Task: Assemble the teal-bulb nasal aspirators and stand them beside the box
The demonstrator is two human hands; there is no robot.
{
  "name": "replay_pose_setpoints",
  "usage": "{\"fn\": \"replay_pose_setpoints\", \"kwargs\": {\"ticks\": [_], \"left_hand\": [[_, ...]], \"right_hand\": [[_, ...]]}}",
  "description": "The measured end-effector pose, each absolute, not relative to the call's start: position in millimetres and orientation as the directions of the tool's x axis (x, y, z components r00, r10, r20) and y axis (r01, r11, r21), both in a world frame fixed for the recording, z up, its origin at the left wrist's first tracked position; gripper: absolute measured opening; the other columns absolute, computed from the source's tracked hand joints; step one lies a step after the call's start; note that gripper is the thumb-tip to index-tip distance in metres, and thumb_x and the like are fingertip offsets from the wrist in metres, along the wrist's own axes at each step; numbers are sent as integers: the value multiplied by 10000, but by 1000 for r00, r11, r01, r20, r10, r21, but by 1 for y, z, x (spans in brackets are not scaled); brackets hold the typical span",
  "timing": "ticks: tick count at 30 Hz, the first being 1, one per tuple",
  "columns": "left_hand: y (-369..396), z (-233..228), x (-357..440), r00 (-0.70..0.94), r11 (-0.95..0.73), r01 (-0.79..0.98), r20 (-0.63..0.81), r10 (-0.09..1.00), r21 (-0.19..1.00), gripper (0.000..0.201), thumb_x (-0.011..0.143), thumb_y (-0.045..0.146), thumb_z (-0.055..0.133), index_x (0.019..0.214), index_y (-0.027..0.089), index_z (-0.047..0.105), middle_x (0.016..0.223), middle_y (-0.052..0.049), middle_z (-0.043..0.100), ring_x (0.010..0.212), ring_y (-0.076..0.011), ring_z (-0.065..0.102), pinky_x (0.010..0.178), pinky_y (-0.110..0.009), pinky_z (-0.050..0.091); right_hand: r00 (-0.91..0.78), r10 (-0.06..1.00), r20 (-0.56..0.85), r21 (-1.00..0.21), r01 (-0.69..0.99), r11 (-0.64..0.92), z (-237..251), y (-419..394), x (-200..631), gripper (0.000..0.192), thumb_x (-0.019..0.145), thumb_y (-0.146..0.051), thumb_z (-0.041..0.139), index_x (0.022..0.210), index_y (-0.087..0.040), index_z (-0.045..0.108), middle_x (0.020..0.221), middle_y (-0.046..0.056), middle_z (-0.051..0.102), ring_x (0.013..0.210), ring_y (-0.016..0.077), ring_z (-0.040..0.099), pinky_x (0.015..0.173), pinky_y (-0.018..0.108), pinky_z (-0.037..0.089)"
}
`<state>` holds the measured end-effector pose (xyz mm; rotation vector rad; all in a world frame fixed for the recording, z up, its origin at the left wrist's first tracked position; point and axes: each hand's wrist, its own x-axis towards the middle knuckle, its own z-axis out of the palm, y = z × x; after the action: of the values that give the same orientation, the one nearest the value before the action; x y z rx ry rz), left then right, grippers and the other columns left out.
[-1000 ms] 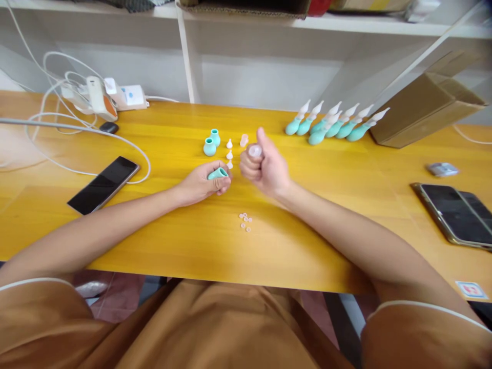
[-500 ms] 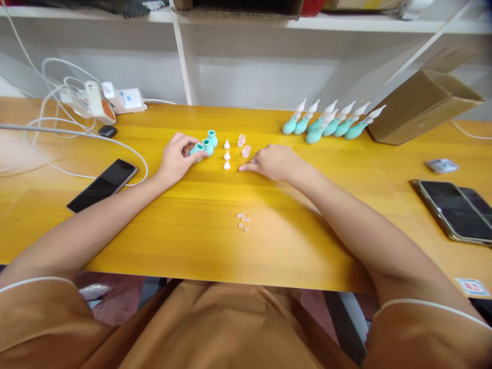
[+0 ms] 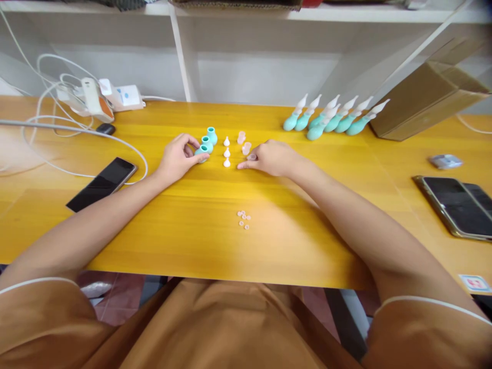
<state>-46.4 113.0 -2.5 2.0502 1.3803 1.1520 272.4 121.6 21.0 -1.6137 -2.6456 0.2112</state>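
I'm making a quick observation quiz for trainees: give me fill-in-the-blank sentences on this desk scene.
1. The left hand touches a teal ____ beside two more.
2. The white tips between the hands number ____.
3. The black phone lies on the ____ table.
Missing: bulb; three; yellow

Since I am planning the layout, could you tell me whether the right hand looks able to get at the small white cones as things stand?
Probably yes. The right hand rests on the yellow table just beside the white cones, its fingertips pointing toward them with only bare table between. The clear pink caps sit behind its fingers, not across the way.
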Motion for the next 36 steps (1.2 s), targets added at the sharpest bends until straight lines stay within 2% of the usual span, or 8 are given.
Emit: {"fn": "replay_pose_setpoints", "kwargs": {"ticks": [5,9,13,19,22,24,26,36], "left_hand": [[112,-2,-44,143,-405,549,395,907,731,364,745,385,949,919,234,667,835,20,659,665,-142,564,651,-340,466],[111,-3,-44,141,-394,547,382,913,739,366,753,391,952,925,235,669,843,17,671,653,-140,575,644,-336,468],[113,-4,-46,159,-412,559,394,905,720,362,771,376,961,941,239,672,837,28,659,669,-137,564,664,-353,462],[113,-2,-46,193,-374,612,327,925,697,431,817,379,988,995,204,637,864,69,592,716,-78,528,740,-320,449],[109,1,-43,170,-360,621,328,929,697,400,813,317,972,1000,219,632,871,58,598,726,-102,530,738,-325,436],[105,3,-41,157,-349,622,325,933,701,384,803,295,958,996,229,633,875,47,605,726,-121,532,729,-330,427],[103,5,-39,155,-339,623,314,937,705,378,801,294,950,995,231,631,876,44,604,724,-126,531,732,-328,424],[109,-2,-44,209,-388,625,333,919,677,412,854,264,960,1059,210,608,898,85,571,741,-85,476,753,-286,412]], "right_hand": [[-457,889,-32,-116,885,451,18,122,271,674,968,-847,666,696,-231,691,711,98,704,777,280,669,682,368,368],[-474,880,24,-164,867,471,15,120,269,650,933,-840,721,695,-235,705,690,86,691,756,266,655,684,364,368],[-450,893,7,-166,880,445,15,120,266,627,918,-833,747,725,-236,726,722,91,707,772,269,649,690,362,350],[-471,862,-189,-158,881,447,30,126,281,635,870,-837,793,716,-229,694,726,64,689,720,230,617,684,353,338],[-446,859,-252,-130,895,427,36,132,295,637,832,-855,805,908,-226,738,834,65,731,748,230,631,691,341,353],[-436,870,-230,-104,900,424,34,135,301,702,789,-856,838,1075,-224,730,944,82,761,800,248,649,696,336,354],[-463,867,-185,-83,887,455,30,139,304,758,770,-862,848,1155,-226,699,993,91,767,832,264,654,701,337,346],[-636,772,10,-213,753,623,6,149,304,741,810,-917,778,1082,-241,641,915,53,711,737,222,559,691,321,296]]}}
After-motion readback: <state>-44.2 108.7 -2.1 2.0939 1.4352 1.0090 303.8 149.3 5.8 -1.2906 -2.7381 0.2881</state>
